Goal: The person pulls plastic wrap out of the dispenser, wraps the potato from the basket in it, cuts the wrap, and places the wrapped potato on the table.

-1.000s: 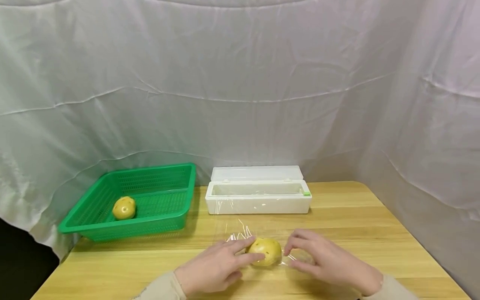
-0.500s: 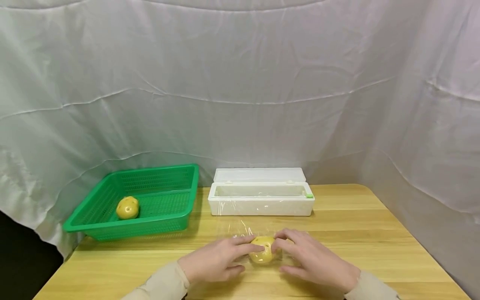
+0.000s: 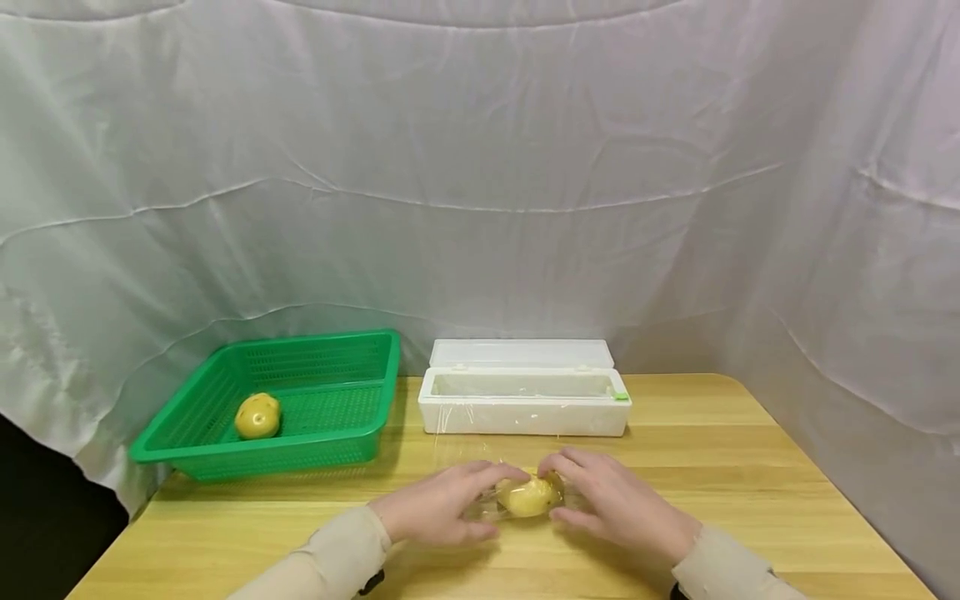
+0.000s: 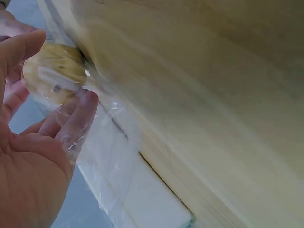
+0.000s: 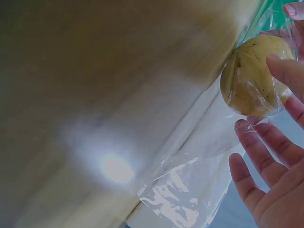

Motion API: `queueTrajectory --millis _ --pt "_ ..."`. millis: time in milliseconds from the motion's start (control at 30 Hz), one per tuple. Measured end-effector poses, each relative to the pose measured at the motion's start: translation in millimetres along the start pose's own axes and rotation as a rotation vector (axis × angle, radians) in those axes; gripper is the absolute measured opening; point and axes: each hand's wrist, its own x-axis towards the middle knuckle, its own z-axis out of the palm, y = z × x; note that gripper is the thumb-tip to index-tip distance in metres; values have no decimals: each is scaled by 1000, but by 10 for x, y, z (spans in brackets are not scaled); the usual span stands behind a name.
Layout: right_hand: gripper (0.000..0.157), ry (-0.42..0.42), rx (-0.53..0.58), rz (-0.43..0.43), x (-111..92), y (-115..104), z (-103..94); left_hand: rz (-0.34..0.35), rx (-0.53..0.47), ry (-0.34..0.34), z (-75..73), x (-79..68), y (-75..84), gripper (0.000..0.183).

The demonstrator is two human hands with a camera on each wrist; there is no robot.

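A yellow potato (image 3: 528, 497) with clear cling film around it is between both hands, over the near middle of the table. My left hand (image 3: 442, 504) holds its left end, fingertips on the top and side. On the other end, the curled fingers of my right hand (image 3: 615, 504) grip it. Film is drawn tight over the potato (image 5: 251, 80) in the right wrist view, with the right thumb in front of it. A loose sheet of cling film (image 4: 111, 161) stretches from the potato toward the white dispenser box (image 3: 525, 419).
The box's lid (image 3: 521, 353) is up, and a small green cutter tab (image 3: 621, 397) sits at its right end. To the left stands a green basket (image 3: 262, 454) with another potato (image 3: 258, 416) in it. A grey curtain (image 3: 480, 167) hangs behind the wooden table (image 3: 675, 408).
The right hand has come in from beside the potato to grip its right end. The potato has turned and shifted slightly away from the body, with both hands following.
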Motion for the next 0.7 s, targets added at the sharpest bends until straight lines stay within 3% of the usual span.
queueTrajectory --millis 133,367,467,633,700 --pt "40 -32 71 43 48 53 4 -33 -69 2 -9 65 -38 77" --pt "31 -65 150 46 108 132 -6 -88 -213 3 -25 161 -124 72" --pt "27 -108 209 93 135 154 -5 -113 -265 4 -32 192 -149 71" --pt "28 -170 307 181 205 213 11 -145 -291 5 -45 241 -192 66" --pt "30 -183 315 203 241 237 18 -164 -258 15 -49 255 -198 66"
